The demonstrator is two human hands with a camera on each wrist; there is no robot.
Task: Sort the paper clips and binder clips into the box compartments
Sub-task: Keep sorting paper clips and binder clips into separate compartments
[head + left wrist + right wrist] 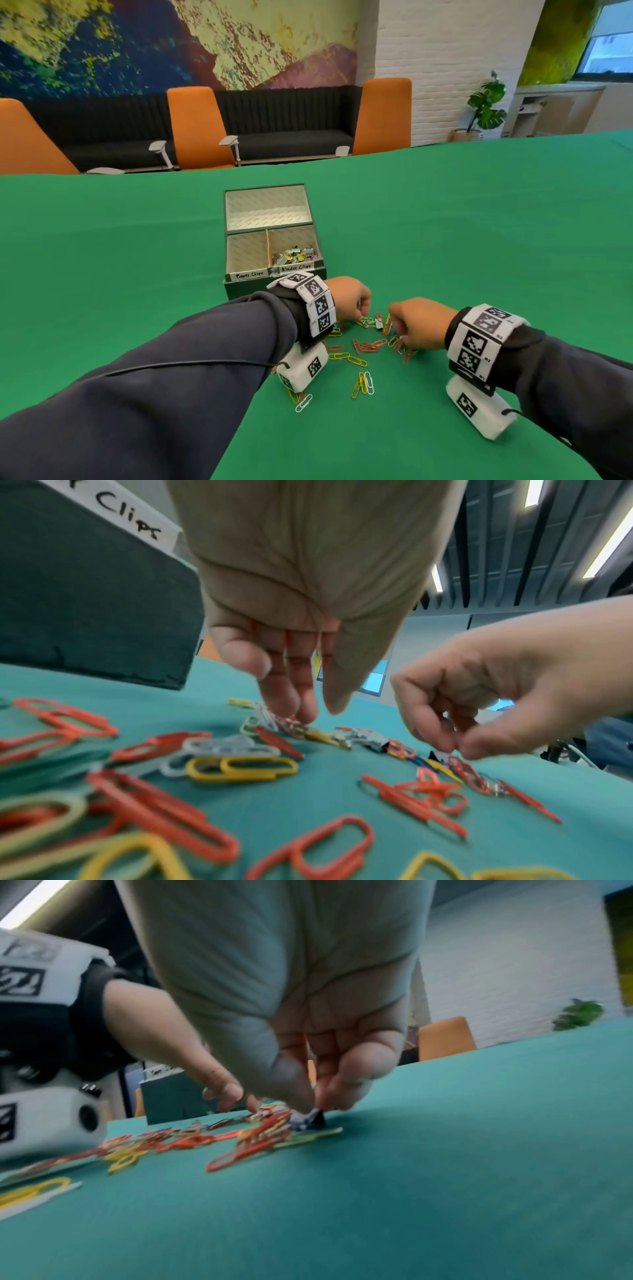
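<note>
Coloured paper clips (pixel 363 346) lie scattered on the green table in front of a dark box (pixel 239 289). Its front left compartment (pixel 246 251), labelled Paper Clips, holds nothing. The front right one holds a heap of binder clips (pixel 296 255). My left hand (pixel 320 712) reaches down with straight fingers touching paper clips (pixel 291 723), and its thumb stands apart. My right hand (pixel 315 1110) pinches a small dark binder clip (pixel 308 1119) on the cloth between thumb and fingers. Another grey binder clip (pixel 373 744) lies between the hands.
The box's large rear compartment (pixel 267 209) holds nothing. More paper clips (pixel 363 382) lie nearer to me, some under my left wrist (pixel 301 401). Orange chairs (pixel 197 126) and a dark bench stand beyond the table's far edge.
</note>
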